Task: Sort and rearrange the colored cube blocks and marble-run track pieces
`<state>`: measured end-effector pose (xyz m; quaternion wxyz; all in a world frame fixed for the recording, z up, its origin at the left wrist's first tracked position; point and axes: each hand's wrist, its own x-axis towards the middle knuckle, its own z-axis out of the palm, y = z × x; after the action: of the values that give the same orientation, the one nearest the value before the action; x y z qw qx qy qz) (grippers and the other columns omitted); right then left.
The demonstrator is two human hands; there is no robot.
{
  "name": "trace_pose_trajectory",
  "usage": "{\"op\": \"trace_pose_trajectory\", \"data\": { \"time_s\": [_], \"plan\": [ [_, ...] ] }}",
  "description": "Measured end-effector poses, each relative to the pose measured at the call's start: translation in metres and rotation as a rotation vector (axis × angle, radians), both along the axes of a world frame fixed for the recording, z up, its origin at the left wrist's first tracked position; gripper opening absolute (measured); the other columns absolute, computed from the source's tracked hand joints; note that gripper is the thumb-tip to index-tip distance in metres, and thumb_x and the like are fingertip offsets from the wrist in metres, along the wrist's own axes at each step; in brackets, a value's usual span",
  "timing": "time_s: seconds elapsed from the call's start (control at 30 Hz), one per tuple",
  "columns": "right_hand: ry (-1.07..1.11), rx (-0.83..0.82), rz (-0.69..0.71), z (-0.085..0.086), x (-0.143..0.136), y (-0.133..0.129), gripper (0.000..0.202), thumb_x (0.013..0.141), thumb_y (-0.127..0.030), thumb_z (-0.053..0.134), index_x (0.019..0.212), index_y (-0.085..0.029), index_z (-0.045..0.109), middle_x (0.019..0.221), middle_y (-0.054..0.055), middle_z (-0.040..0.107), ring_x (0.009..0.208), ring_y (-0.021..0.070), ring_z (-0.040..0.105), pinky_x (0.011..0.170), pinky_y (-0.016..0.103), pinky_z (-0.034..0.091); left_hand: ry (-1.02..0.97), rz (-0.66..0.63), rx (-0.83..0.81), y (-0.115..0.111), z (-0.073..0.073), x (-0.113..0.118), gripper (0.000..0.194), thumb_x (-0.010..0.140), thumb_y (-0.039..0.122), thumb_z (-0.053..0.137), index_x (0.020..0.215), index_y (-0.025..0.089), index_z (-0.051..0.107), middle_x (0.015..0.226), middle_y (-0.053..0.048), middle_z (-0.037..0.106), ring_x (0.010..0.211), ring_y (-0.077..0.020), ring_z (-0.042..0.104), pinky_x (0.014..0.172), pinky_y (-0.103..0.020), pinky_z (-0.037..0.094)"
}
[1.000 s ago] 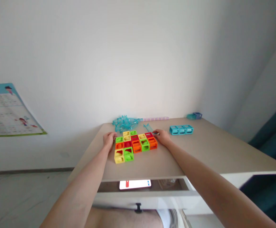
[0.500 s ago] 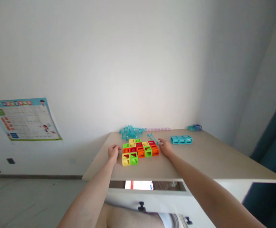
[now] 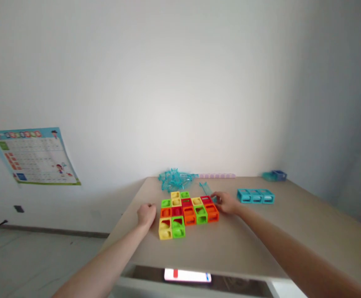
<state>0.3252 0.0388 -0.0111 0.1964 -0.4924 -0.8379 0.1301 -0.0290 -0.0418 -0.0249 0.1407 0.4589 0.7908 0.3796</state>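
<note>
A flat cluster of hollow cube blocks (image 3: 188, 210) in yellow, green, orange and red lies on the tabletop between my hands. My left hand (image 3: 147, 214) rests on the table just left of the cluster, its fingers curled into a fist with nothing visible in it. At the cluster's right end is my right hand (image 3: 225, 202), its bent fingers apart beside the red and orange cubes. Its fingertips are close to a thin translucent blue piece (image 3: 205, 188); whether they touch it is unclear.
A row of joined blue cubes (image 3: 255, 196) lies to the right. Along the wall are a tangled translucent blue heap (image 3: 175, 180), a pale purple strip (image 3: 217, 176) and a dark blue box (image 3: 278, 175). Below the table edge, a lit phone (image 3: 187, 275) lies in an open drawer.
The view has tilted down and come closer to the table. My right hand's fingers have bent in toward the cluster's right end; my left fist stays beside the blocks.
</note>
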Motion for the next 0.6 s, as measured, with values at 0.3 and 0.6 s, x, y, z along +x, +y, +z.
{"op": "trace_pose_trajectory", "data": {
  "time_s": [0.3,0.6],
  "plan": [
    [0.086,0.097,-0.103,-0.014,-0.007,-0.007,0.015,0.082,-0.027,0.054,0.090,-0.021,0.066,0.075,0.003,0.067,0.068,0.0163,0.059,0.060,0.024,0.035,0.099,-0.083,-0.005,-0.014,0.004,-0.002,0.028,0.073,0.029,0.048,0.047,0.021,0.054,0.051,-0.003,0.057,0.057,-0.0193,0.054,0.053,-0.028,0.029],
    [0.172,0.121,-0.120,-0.016,0.000,-0.013,0.031,0.080,-0.021,0.045,0.107,-0.019,0.060,0.067,0.000,0.062,0.063,0.0162,0.058,0.059,0.024,0.038,-0.064,-0.143,0.109,-0.019,-0.006,-0.003,0.024,0.071,0.029,0.049,0.049,0.020,0.055,0.048,0.000,0.055,0.054,-0.0167,0.054,0.051,-0.025,0.031]
  ]
}}
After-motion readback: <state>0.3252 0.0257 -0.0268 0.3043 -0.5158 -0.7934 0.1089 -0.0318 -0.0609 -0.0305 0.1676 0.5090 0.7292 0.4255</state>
